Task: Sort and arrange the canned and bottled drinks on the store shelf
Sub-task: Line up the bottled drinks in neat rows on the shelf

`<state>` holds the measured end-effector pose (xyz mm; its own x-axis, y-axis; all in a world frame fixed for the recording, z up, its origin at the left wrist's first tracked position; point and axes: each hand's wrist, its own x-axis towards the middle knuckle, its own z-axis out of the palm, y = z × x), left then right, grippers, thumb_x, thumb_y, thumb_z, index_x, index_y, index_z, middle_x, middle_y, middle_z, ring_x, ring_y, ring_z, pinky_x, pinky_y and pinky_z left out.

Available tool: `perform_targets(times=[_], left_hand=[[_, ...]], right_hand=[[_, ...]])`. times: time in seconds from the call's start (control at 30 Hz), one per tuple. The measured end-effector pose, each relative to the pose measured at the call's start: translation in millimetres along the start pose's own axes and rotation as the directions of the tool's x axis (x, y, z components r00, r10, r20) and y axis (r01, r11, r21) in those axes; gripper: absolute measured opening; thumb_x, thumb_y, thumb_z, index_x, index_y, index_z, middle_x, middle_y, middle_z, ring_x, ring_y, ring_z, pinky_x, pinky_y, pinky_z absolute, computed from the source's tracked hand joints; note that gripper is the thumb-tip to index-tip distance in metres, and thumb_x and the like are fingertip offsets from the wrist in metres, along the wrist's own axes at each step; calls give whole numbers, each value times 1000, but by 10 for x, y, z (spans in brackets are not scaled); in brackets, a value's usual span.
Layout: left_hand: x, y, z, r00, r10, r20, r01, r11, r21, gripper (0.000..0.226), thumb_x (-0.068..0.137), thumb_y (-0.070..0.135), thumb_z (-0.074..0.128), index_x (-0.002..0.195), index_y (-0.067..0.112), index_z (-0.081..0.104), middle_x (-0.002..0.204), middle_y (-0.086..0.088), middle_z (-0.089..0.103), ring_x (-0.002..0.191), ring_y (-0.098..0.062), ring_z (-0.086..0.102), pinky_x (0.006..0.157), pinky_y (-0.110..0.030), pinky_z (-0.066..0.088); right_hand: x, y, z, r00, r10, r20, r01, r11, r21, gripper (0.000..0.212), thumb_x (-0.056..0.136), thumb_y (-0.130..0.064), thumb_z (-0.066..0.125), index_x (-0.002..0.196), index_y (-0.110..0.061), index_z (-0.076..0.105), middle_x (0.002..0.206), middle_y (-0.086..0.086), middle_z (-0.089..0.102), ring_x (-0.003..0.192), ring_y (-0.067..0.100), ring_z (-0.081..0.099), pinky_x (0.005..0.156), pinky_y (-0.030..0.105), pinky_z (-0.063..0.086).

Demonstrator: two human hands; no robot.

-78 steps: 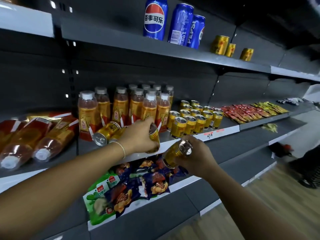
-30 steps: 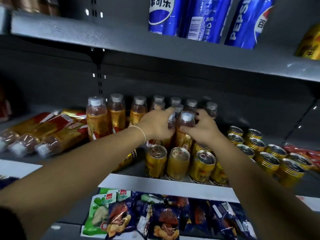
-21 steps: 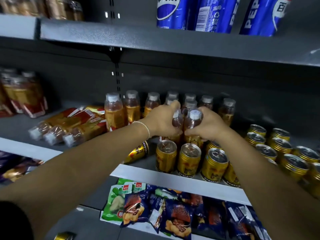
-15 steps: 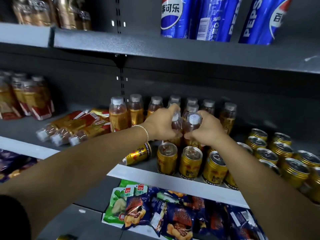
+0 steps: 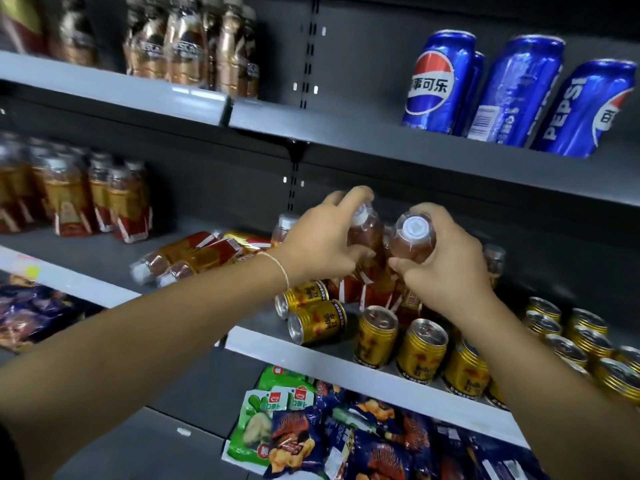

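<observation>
My left hand point(image 5: 322, 237) grips the neck of an amber tea bottle point(image 5: 367, 233) with a white cap, lifted and tilted above the middle shelf point(image 5: 346, 368). My right hand point(image 5: 446, 258) grips a second tea bottle point(image 5: 414, 240), its white cap turned toward me. Both bottles are held side by side, touching. Below them stand gold cans point(image 5: 420, 348) in a front row. Two gold cans point(image 5: 317, 322) lie on their sides at the left of that row. Other tea bottles behind my hands are mostly hidden.
Several tea bottles point(image 5: 194, 258) lie flat on the middle shelf to the left, and more point(image 5: 93, 199) stand further left. Blue Pepsi cans point(image 5: 440, 81) stand on the upper shelf. Snack bags point(image 5: 311, 438) fill the lower shelf. More gold cans point(image 5: 581, 337) stand at the right.
Both hands have lifted their tea bottles up off the shelf and tilted them toward me. The view has shifted left, showing more standing bottles on the left.
</observation>
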<state>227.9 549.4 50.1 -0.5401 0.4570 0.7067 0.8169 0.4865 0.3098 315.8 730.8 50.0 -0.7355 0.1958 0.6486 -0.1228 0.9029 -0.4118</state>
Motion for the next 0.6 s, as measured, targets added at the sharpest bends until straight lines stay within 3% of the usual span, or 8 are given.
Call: perform_targets(times=[0.2, 0.37, 0.43, 0.53, 0.6], left_hand=[[-365, -440, -727, 997, -12, -70, 14, 999, 31, 77, 69, 41, 80, 129, 35, 32, 113, -1, 58, 94, -23, 60, 77, -35, 53], [-760, -959, -1390, 994, -109, -1, 109, 986, 124, 74, 69, 45, 78, 128, 32, 34, 100, -3, 61, 92, -23, 58, 77, -38, 53], [-961, -1175, -1663, 989, -148, 33, 140, 976, 169, 72, 69, 40, 75, 129, 28, 36, 93, -3, 61, 84, -22, 58, 68, -35, 52], [-1301, -1494, -2074, 967, -235, 95, 205, 946, 251, 67, 71, 31, 72, 128, 23, 40, 72, 4, 53, 65, -15, 55, 49, -25, 38], [-1534, -1702, -2340, 944, -302, 132, 250, 917, 311, 61, 71, 29, 71, 124, 18, 43, 62, 7, 47, 55, -11, 50, 41, -23, 30]], right_hand=[[-60, -716, 373, 998, -57, 17, 56, 997, 54, 76, 69, -30, 88, 126, -47, 40, 120, -7, 61, 108, 21, 61, 89, 42, 56], [-77, -1398, 872, 993, -60, 105, 48, 992, 119, 82, 68, -32, 86, 129, -51, 35, 115, -4, 63, 101, 24, 64, 89, 42, 55], [-93, -1680, 1106, 986, -63, 157, 38, 987, 157, 83, 67, -32, 86, 129, -52, 34, 111, -5, 64, 95, 22, 65, 86, 37, 54], [-85, -2099, 1467, 954, -46, 296, -44, 955, 293, 78, 60, -26, 92, 118, -49, 45, 97, -18, 65, 85, 2, 65, 71, 21, 49], [-72, -2368, 1740, 900, -19, 435, -162, 913, 375, 68, 56, -19, 94, 106, -44, 54, 93, -15, 69, 83, 3, 67, 61, 22, 52]])
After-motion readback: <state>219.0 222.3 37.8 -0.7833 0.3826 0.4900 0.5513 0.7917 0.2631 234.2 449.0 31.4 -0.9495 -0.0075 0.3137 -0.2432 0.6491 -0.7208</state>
